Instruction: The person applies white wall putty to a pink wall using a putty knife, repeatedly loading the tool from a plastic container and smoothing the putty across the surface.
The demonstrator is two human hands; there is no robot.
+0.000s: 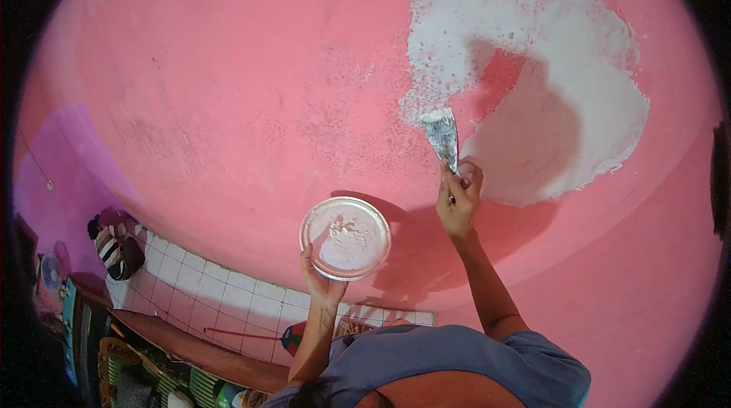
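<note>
My right hand (pixel 459 206) is closed round the handle of a putty knife (pixel 442 136), its wide metal blade smeared with white and pointing up at the wall. The blade tip is at the lower left edge of a large white putty patch (pixel 594 50) on the pink wall (pixel 251 42). A bare pink spot shows inside the patch, partly under my shadow. Lower and to the left, my left hand (pixel 323 283) grips the rim of a round, shallow white container (pixel 354 243) from below. White putty lies in it, rough and heaped toward the middle.
White floor tiles (pixel 236 301) run along the wall's foot. A striped bag-like bundle (pixel 118 252) rests at the far left beside a purple wall area (pixel 72 156). At the lower left stand a wooden furniture edge (pixel 190 347) and a thin red stick (pixel 240 333).
</note>
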